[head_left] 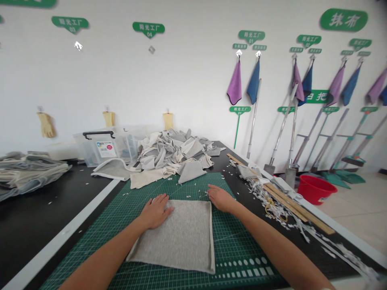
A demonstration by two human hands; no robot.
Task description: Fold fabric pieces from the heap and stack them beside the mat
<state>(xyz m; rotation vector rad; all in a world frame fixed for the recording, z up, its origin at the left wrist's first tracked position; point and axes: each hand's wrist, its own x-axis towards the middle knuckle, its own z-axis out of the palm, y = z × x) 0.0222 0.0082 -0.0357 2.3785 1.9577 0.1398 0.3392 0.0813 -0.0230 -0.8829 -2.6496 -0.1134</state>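
Note:
A square of grey knit fabric with pale bound edges [181,237] lies flat on a green gridded cutting mat [99,237]. My left hand [155,211] rests on its far left corner, fingers stretched out and palm down. Just beyond the far right corner is my right hand [222,198], low over the mat, fingers slightly bent and apart, with no thing visible in them. Small white fabric scraps [196,195] are scattered by its fingertips. Behind the mat rises a loose heap of grey and cream cloth pieces [172,149].
Folded cloths [30,171] are stacked at the left. A clear plastic box [90,149] stands behind. Wooden strips [299,205] and white trimmings [266,197] line the table's right side. A red bucket [316,188], mops and dustpans stand along the wall.

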